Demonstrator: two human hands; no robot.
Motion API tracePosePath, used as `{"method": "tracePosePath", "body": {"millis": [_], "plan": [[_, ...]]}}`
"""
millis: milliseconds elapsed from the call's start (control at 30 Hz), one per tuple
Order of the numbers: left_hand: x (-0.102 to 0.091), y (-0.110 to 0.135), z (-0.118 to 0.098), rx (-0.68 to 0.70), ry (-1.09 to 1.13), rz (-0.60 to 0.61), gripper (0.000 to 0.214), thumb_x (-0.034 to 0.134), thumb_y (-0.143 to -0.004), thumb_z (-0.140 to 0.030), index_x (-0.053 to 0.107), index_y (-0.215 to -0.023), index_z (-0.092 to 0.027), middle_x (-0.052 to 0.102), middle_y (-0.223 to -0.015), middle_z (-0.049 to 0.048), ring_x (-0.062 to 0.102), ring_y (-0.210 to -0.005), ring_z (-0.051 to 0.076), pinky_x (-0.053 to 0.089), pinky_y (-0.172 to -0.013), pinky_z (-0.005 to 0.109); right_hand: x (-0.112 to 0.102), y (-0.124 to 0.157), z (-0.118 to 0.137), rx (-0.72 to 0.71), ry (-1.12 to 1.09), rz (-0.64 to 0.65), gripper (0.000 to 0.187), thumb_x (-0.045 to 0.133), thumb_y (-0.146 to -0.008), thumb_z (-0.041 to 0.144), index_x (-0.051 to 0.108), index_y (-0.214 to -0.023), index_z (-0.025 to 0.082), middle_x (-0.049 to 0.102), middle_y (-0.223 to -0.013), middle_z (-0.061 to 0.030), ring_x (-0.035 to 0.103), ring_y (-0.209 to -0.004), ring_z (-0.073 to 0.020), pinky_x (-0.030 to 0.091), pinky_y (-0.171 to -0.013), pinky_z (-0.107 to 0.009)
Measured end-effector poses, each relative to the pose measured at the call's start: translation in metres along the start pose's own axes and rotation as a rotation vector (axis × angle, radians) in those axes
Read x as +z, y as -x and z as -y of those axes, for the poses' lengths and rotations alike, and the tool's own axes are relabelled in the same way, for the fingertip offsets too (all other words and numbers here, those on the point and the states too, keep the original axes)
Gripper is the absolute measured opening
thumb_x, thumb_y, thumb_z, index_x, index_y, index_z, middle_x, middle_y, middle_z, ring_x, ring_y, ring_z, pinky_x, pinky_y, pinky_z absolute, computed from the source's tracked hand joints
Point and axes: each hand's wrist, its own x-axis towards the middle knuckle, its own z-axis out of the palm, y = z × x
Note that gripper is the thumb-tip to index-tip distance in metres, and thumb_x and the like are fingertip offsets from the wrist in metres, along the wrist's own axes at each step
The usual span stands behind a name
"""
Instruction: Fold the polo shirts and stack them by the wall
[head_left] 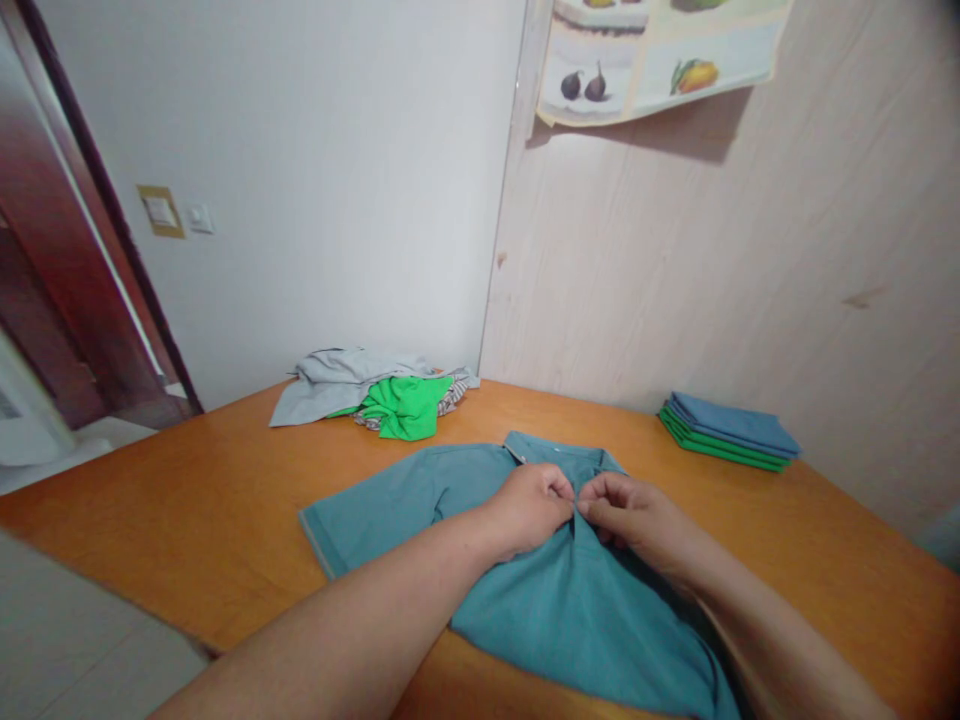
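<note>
A teal polo shirt (pixel 570 600) lies spread flat on the orange wooden table (pixel 187 510), collar toward the wall. My left hand (pixel 529 508) and my right hand (pixel 637 515) meet just below the collar. Both are closed in a pinch on the shirt's front placket. What sits between the fingertips is too small to make out.
A loose heap of grey and green clothes (pixel 375 395) lies at the back of the table. A neat stack of folded blue and green garments (pixel 727 430) sits at the back right by the wall. A doorway (pixel 67 300) opens at the left.
</note>
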Motion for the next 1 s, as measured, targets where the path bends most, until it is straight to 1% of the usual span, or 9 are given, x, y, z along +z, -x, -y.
{"method": "tracePosePath", "body": {"millis": [67, 133, 367, 433, 533, 667, 767, 867, 1000], "plan": [[0.000, 0.001, -0.002, -0.086, 0.141, 0.021, 0.010, 0.057, -0.071, -0.010, 0.060, -0.079, -0.016, 0.055, -0.059, -0.0049, 0.049, -0.054, 0.010, 0.036, -0.051, 0.021, 0.001, 0.000, 0.001, -0.018, -0.015, 0.006, 0.024, 0.066, -0.078, 0.041, 0.059, -0.082, 0.019, 0.052, -0.063, 0.0041, 0.044, -0.057, -0.0110, 0.032, -0.054, -0.025], [-0.001, 0.000, -0.004, -0.129, 0.224, 0.045, 0.012, 0.055, -0.070, -0.008, 0.059, -0.078, -0.016, 0.055, -0.057, -0.0049, 0.049, -0.051, 0.009, 0.037, -0.051, 0.020, 0.001, 0.000, 0.002, -0.039, -0.014, 0.012, 0.022, 0.067, -0.077, 0.039, 0.059, -0.082, 0.019, 0.051, -0.063, 0.0048, 0.043, -0.057, -0.0108, 0.033, -0.054, -0.025], [-0.007, -0.002, -0.001, -0.126, 0.316, 0.104, 0.013, 0.054, -0.068, -0.008, 0.059, -0.078, -0.015, 0.056, -0.059, -0.0036, 0.050, -0.051, 0.008, 0.041, -0.053, 0.021, 0.001, 0.002, 0.003, -0.070, -0.013, 0.011, 0.018, 0.069, -0.072, 0.033, 0.060, -0.081, 0.019, 0.046, -0.061, 0.0072, 0.039, -0.055, -0.0090, 0.028, -0.052, -0.023], [-0.008, -0.002, -0.001, -0.142, 0.314, 0.114, 0.012, 0.056, -0.068, -0.009, 0.059, -0.078, -0.015, 0.057, -0.060, -0.0032, 0.051, -0.052, 0.008, 0.042, -0.053, 0.021, 0.001, 0.002, 0.002, -0.064, -0.015, 0.012, 0.016, 0.068, -0.074, 0.032, 0.061, -0.081, 0.019, 0.049, -0.061, 0.0063, 0.040, -0.055, -0.0091, 0.030, -0.053, -0.023], [-0.009, -0.001, -0.002, -0.158, 0.300, 0.112, 0.011, 0.058, -0.068, -0.010, 0.059, -0.078, -0.015, 0.057, -0.059, -0.0035, 0.051, -0.052, 0.008, 0.042, -0.054, 0.020, 0.000, 0.001, 0.000, -0.027, -0.039, 0.023, 0.014, 0.063, -0.077, 0.030, 0.064, -0.082, 0.018, 0.056, -0.064, 0.0030, 0.048, -0.058, -0.0107, 0.036, -0.056, -0.024], [-0.007, -0.001, 0.000, -0.152, 0.231, 0.096, 0.012, 0.058, -0.066, -0.011, 0.059, -0.077, -0.016, 0.056, -0.057, -0.0042, 0.051, -0.051, 0.008, 0.040, -0.050, 0.019, 0.000, 0.000, -0.003, 0.001, -0.060, 0.035, 0.012, 0.061, -0.075, 0.028, 0.064, -0.082, 0.018, 0.059, -0.063, 0.0017, 0.052, -0.059, -0.0115, 0.039, -0.056, -0.024], [-0.005, -0.002, 0.003, -0.121, 0.166, 0.091, 0.011, 0.057, -0.067, -0.012, 0.059, -0.076, -0.017, 0.055, -0.055, -0.0047, 0.050, -0.050, 0.009, 0.037, -0.048, 0.019, 0.002, 0.000, 0.000, 0.019, -0.050, 0.025, 0.012, 0.061, -0.072, 0.026, 0.064, -0.081, 0.019, 0.060, -0.062, 0.0023, 0.053, -0.058, -0.0113, 0.040, -0.055, -0.023], [-0.005, -0.003, 0.006, -0.102, 0.120, 0.098, 0.010, 0.057, -0.068, -0.013, 0.059, -0.077, -0.017, 0.056, -0.057, -0.0043, 0.050, -0.050, 0.009, 0.038, -0.049, 0.020, 0.003, 0.002, 0.003, 0.044, -0.026, 0.006, 0.011, 0.060, -0.070, 0.025, 0.063, -0.078, 0.019, 0.059, -0.059, 0.0030, 0.051, -0.055, -0.0106, 0.038, -0.053, -0.022], [-0.005, -0.004, 0.008, -0.099, 0.069, 0.102, 0.012, 0.056, -0.068, -0.013, 0.061, -0.078, -0.017, 0.057, -0.058, -0.0040, 0.050, -0.051, 0.010, 0.037, -0.048, 0.020, 0.003, 0.004, 0.004, 0.059, 0.025, 0.017, 0.011, 0.063, -0.073, 0.029, 0.061, -0.075, 0.019, 0.056, -0.057, 0.0039, 0.046, -0.051, -0.0096, 0.033, -0.050, -0.022]]}}
